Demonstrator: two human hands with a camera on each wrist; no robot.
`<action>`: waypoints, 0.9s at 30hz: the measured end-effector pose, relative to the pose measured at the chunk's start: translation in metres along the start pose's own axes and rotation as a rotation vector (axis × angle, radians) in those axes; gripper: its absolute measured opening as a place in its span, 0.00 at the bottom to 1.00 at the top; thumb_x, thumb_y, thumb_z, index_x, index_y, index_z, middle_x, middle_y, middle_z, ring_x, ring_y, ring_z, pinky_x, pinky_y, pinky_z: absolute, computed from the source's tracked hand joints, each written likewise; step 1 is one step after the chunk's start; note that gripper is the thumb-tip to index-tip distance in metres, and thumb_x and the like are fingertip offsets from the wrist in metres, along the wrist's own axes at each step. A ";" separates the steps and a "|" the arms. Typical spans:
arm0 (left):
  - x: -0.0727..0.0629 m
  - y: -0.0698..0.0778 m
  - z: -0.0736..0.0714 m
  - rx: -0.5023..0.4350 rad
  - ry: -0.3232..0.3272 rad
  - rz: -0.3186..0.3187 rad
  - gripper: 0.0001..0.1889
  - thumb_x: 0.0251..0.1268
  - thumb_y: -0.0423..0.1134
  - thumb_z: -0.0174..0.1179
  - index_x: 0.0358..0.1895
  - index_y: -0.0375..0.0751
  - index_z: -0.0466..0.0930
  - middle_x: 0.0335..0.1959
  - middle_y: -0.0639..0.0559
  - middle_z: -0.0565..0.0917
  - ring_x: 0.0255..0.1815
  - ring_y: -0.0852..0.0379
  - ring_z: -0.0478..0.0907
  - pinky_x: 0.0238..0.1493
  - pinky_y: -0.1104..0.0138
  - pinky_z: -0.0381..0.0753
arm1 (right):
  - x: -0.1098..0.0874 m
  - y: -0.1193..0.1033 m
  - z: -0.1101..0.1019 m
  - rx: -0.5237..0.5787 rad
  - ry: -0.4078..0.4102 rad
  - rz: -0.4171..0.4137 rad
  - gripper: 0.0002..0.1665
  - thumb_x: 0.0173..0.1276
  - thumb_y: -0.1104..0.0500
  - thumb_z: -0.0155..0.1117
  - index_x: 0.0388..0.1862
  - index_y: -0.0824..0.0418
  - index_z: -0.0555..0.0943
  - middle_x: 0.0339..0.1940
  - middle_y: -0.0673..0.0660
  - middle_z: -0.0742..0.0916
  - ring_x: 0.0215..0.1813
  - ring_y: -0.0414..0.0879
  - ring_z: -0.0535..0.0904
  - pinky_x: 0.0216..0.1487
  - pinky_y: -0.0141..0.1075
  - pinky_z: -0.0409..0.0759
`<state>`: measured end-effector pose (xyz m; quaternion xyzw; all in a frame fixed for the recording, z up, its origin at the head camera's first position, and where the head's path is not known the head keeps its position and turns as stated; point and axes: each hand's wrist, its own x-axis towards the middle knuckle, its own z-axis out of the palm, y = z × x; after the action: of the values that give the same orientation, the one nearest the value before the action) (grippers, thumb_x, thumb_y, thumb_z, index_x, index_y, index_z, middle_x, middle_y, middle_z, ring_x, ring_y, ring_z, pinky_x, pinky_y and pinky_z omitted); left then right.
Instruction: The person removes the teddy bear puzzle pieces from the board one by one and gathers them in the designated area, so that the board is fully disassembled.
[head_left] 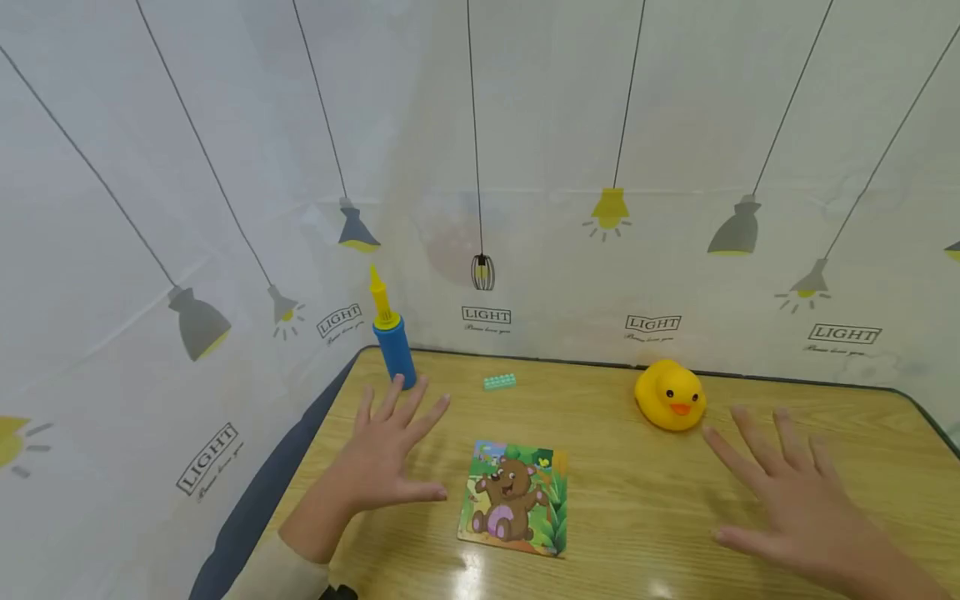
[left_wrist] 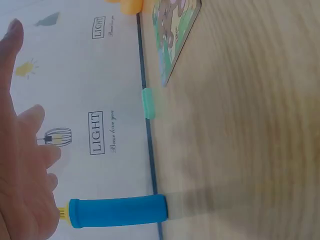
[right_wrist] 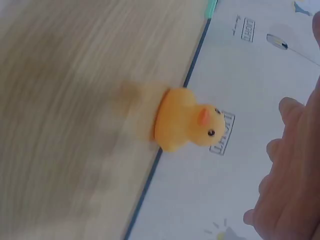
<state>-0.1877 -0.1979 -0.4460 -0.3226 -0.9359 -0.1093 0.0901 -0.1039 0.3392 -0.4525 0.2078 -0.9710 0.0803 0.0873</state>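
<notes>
Both hands are spread over the wooden table with nothing in them. My left hand hovers at the left, its fingertips just in front of a blue hand pump with a yellow nozzle, standing upright. To the right of its thumb lies a square picture board showing a brown bear. My right hand is held at the right, index fingertip near a yellow rubber duck that faces me. Between pump and duck sits a small mint-green toy brick. In the left wrist view the pump appears beyond the fingers.
The wooden table has a dark edge and meets a pale curtain-like backdrop printed with hanging lamps and the word LIGHT. A dark blue surface borders the table's left side.
</notes>
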 end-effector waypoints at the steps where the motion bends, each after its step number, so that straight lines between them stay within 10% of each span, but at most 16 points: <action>1: -0.001 -0.001 0.004 -0.034 0.010 -0.002 0.62 0.55 0.92 0.41 0.88 0.55 0.56 0.87 0.38 0.49 0.85 0.26 0.41 0.75 0.23 0.38 | 0.002 -0.003 0.003 0.045 0.001 0.002 0.67 0.63 0.31 0.76 0.91 0.41 0.48 0.91 0.57 0.39 0.85 0.73 0.24 0.71 0.67 0.10; 9: -0.011 0.001 0.049 -0.388 0.136 -0.037 0.51 0.67 0.78 0.55 0.81 0.44 0.69 0.83 0.41 0.65 0.82 0.24 0.53 0.71 0.21 0.53 | 0.026 -0.043 0.029 0.403 -0.052 0.101 0.44 0.74 0.38 0.71 0.81 0.55 0.71 0.80 0.68 0.71 0.76 0.73 0.68 0.65 0.77 0.68; 15: -0.017 0.017 0.085 -0.492 0.082 -0.073 0.45 0.63 0.59 0.70 0.80 0.41 0.70 0.81 0.38 0.68 0.82 0.24 0.55 0.71 0.21 0.53 | 0.051 -0.077 0.057 0.549 -0.082 0.108 0.42 0.76 0.39 0.69 0.80 0.57 0.73 0.83 0.69 0.68 0.81 0.75 0.58 0.68 0.81 0.60; 27: -0.028 0.028 0.119 -0.379 -0.015 -0.145 0.60 0.44 0.80 0.72 0.80 0.48 0.71 0.81 0.48 0.70 0.84 0.35 0.54 0.78 0.30 0.48 | 0.092 -0.126 0.114 0.579 -0.076 0.044 0.43 0.70 0.35 0.72 0.74 0.58 0.78 0.81 0.64 0.72 0.81 0.67 0.62 0.75 0.72 0.60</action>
<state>-0.1601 -0.1616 -0.5633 -0.2665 -0.9199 -0.2874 0.0128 -0.1499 0.1678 -0.5295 0.2058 -0.9145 0.3481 -0.0141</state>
